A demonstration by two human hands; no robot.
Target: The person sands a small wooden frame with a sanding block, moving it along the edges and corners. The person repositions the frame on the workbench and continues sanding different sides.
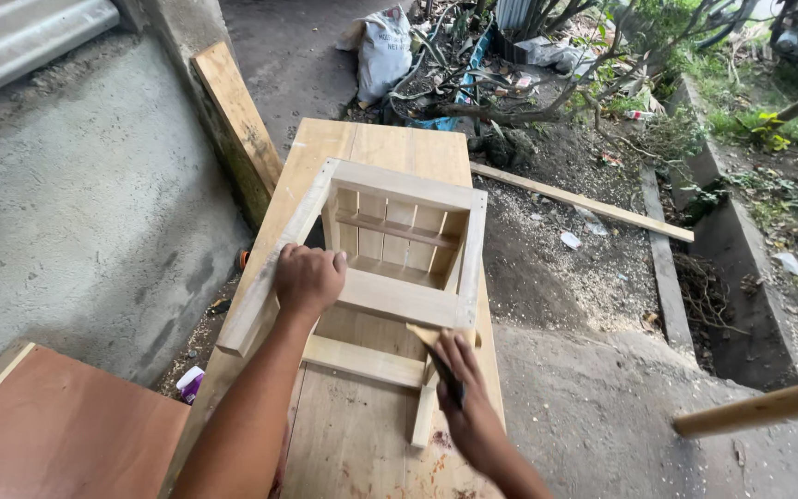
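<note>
Head view shows a small wooden stool frame [399, 249] lying on its side on the workbench [362, 434]. Left hand [308, 277] rests on the frame's near left leg, fingers curled over it, arm stretched forward. Right hand [464, 393] is at the frame's near right corner, closed around a putty knife [434, 353] whose blade touches the wood. Behind the frame, a white sack [382, 51] leans among branches.

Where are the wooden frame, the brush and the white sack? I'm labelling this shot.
wooden frame [406, 185], head view, top rail.
brush [429, 342], head view, its pale tip.
white sack [384, 51], head view, middle of its side.
</note>
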